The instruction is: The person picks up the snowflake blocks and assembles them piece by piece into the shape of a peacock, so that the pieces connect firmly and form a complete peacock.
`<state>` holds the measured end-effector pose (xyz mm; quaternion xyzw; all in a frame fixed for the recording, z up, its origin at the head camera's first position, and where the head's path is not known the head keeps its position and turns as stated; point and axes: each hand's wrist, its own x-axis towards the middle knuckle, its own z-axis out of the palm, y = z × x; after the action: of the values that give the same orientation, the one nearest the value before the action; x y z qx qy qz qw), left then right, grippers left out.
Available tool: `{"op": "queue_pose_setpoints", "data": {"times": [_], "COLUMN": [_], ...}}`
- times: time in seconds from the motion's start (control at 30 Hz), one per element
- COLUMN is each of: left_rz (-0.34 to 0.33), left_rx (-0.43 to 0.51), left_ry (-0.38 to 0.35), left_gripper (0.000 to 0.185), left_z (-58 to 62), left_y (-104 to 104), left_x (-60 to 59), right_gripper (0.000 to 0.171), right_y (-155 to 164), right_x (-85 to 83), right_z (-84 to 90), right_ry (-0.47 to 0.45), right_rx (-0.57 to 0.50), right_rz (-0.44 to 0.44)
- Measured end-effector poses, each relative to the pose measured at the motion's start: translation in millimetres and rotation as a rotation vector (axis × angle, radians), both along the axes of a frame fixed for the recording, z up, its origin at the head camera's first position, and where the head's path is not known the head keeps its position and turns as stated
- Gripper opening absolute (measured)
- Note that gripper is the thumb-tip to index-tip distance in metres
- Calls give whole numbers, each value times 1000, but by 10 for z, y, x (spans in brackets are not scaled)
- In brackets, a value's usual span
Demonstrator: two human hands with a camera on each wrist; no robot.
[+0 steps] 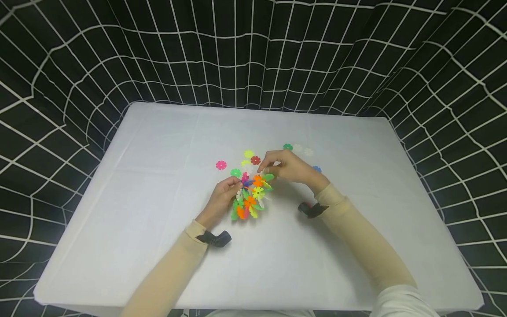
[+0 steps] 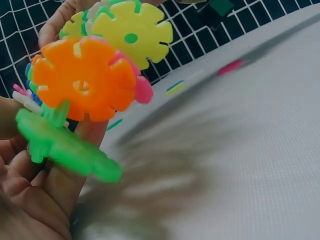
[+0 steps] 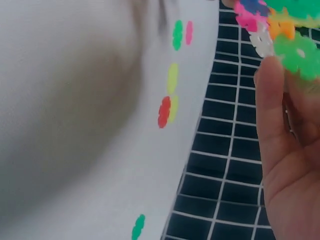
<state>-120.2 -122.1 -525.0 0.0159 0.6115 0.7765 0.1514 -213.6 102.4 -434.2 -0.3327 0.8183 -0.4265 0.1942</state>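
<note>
Both hands work at a cluster of interlocked notched plastic discs [image 1: 250, 201], raised above the table, in orange, green, yellow, pink, white and blue. The left hand [image 1: 223, 196] grips the cluster from its left side. In the left wrist view, an orange disc [image 2: 82, 80] and a green disc [image 2: 70, 147] stick out in front of the left fingers. At the upper right of the cluster, the right hand [image 1: 289, 167] has thumb and index finger brought together at a notched disc. The right wrist view has the thumb [image 3: 272, 100] right against the cluster's edge.
Several loose discs lie on the white table [image 1: 158, 176] beyond the hands, among them a pink disc [image 1: 221, 165], a dark red disc [image 1: 255, 160] and a green disc [image 1: 288, 147]. A blue disc [image 1: 317, 169] lies behind the right wrist. Black gridded curtains [image 1: 245, 53] surround the table.
</note>
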Motion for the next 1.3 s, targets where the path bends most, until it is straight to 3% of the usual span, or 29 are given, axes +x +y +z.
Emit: {"op": "queue_pose_setpoints", "data": {"times": [0.27, 0.37, 0.67, 0.77, 1.0, 1.3], "left_rz": [-36, -54, -79, -73, -46, -38], "left_rx": [36, 56, 81, 92, 58, -60], "left_ry": [-30, -53, -64, -68, -74, -44], "left_gripper": [11, 10, 11, 10, 10, 10], "left_z": [2, -27, -47, -47, -55, -41], "left_y": [-5, -6, -25, -25, -28, -28], "left_x": [-6, -20, -20, -17, -13, -17], "right_gripper": [11, 8, 14, 16, 14, 15], "right_y": [45, 50, 38, 50, 44, 133], "right_x": [48, 109, 295, 317, 359, 330], "right_z": [38, 67, 131, 80, -51, -146], "right_ry": [-96, -93, 131, 154, 91, -32], "right_rx": [59, 65, 112, 107, 29, 11], "right_rz": [-78, -103, -80, -100, -160, -109]}}
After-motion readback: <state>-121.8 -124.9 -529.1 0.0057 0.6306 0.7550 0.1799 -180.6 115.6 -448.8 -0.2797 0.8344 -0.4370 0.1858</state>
